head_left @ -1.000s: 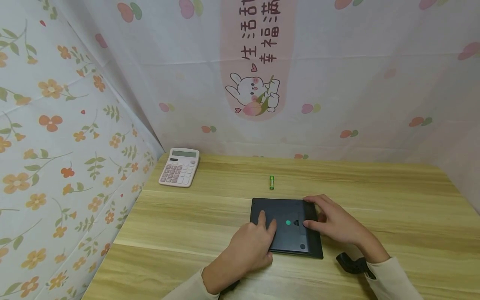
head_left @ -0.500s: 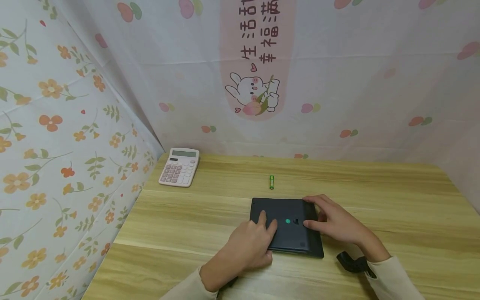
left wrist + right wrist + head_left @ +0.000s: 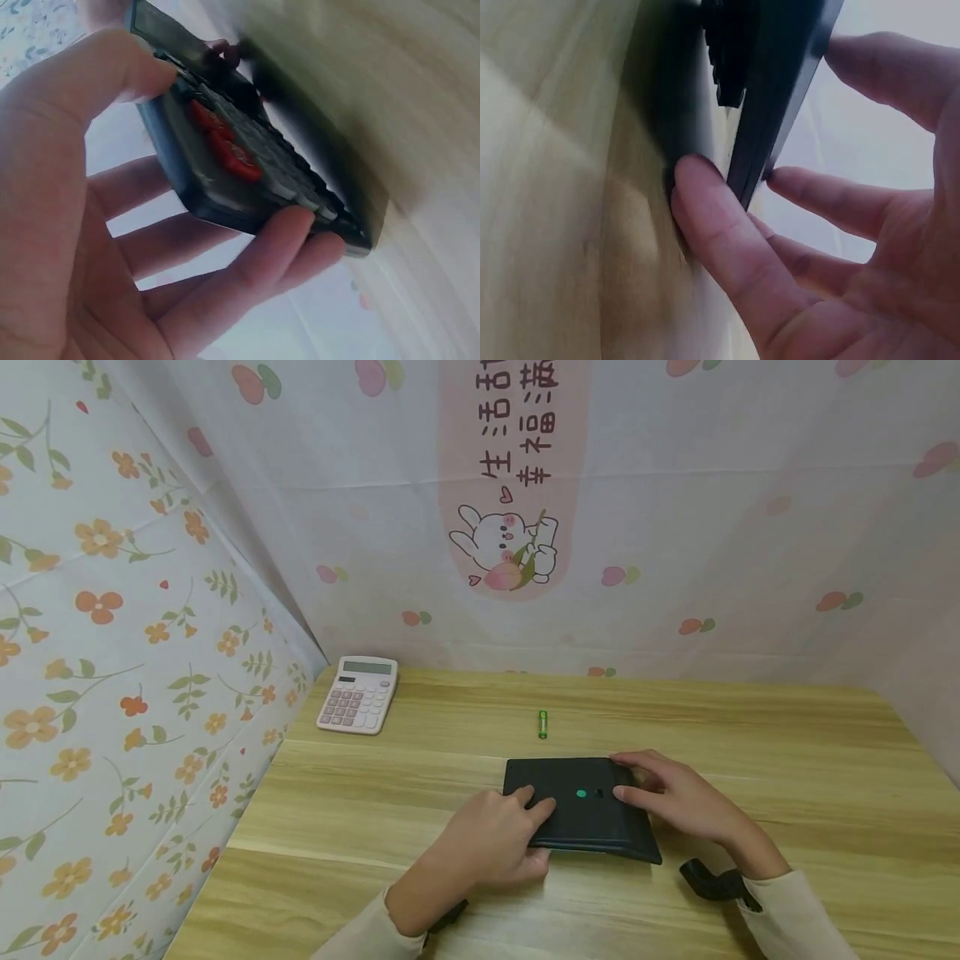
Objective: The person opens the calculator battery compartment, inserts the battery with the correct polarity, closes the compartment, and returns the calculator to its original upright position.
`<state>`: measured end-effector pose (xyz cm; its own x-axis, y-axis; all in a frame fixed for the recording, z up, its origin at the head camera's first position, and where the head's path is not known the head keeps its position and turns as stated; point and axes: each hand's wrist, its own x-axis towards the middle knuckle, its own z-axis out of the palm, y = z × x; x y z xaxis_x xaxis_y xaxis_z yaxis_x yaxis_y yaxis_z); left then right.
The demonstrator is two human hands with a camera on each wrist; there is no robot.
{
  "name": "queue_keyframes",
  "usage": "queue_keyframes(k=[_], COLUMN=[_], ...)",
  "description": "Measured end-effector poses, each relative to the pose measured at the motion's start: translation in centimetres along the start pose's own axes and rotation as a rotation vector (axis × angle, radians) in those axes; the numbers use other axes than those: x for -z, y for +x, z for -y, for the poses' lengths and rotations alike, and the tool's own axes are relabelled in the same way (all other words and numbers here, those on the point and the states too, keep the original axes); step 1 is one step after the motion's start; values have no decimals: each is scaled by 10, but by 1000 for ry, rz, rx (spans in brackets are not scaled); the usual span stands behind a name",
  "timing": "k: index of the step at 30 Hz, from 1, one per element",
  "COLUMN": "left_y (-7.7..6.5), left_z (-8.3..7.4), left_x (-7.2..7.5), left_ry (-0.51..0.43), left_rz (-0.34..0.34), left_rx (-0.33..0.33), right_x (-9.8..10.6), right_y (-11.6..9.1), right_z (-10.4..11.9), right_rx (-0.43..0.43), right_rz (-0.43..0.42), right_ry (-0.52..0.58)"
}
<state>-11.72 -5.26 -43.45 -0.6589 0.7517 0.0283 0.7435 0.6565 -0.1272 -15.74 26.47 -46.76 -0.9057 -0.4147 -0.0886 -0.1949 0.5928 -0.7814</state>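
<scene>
A black calculator [image 3: 573, 822] is held back side up, its near edge raised off the table and its back showing a green round sticker. My left hand [image 3: 487, 847] grips its left part, fingers on the back and thumb underneath. In the left wrist view the calculator's red and dark keys [image 3: 229, 146] face down toward the wood, with the left thumb over the key side. My right hand [image 3: 686, 802] holds the right end between thumb and fingers. The right wrist view shows fingers [image 3: 705, 199] along the calculator's edge, close to the tabletop.
A green battery [image 3: 542, 724] lies behind the black calculator. A pink and white calculator [image 3: 358, 695] lies at the table's back left corner. Patterned cloth [image 3: 360, 568] hangs behind and to the left of the wooden table [image 3: 787, 760]. Black wrist mounts [image 3: 708, 881] sit at the sleeves.
The black calculator's near edge has tilted up from the table, and it has shifted slightly right. Both hands have moved with it, keeping their hold. The battery and pink calculator have not moved.
</scene>
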Motion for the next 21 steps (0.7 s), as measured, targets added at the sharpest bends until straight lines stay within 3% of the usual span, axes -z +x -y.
queue_keyframes(k=[11,16,21], left_y=[-4,-3,-3], left_z=[10,12,13], left_x=[8,7,6], left_ry=[-40,-29,-43], left_rz=[-173,-243,-334], left_rx=[12,14,18], right_x=[12,15,12], right_y=[-4,-3,-3], right_z=[-6,-10,-10], right_rx=[6,27,67], right_rz=[41,67,44], right_ry=[176,160,71])
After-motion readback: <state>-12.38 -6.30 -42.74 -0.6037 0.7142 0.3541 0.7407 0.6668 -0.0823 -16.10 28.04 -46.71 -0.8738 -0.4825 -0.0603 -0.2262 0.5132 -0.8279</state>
